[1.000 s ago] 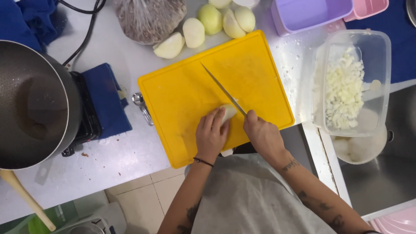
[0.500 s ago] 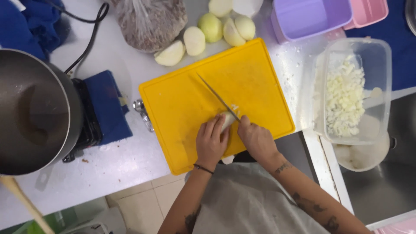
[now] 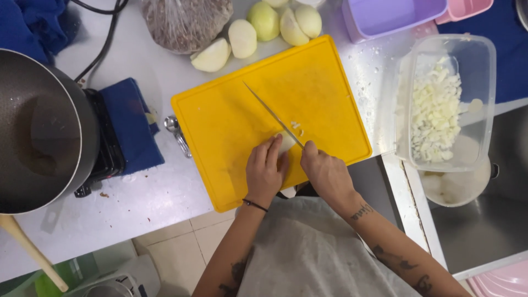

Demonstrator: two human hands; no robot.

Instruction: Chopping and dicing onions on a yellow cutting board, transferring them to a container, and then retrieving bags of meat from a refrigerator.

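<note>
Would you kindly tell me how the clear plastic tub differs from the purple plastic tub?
The clear plastic tub holds chopped white onion, while the purple plastic tub looks empty. The clear one sits right of the yellow cutting board, over the sink edge; the purple one lies beyond the board. Both are open and rectangular.

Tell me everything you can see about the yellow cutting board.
The yellow cutting board is a rectangular slab, plastic by its look, with rounded corners and a shallow groove near its edge. It lies flat and slightly askew on the white counter, its near edge overhanging. The left hand pins a pale onion piece on it; the right hand holds a knife over it.
</note>
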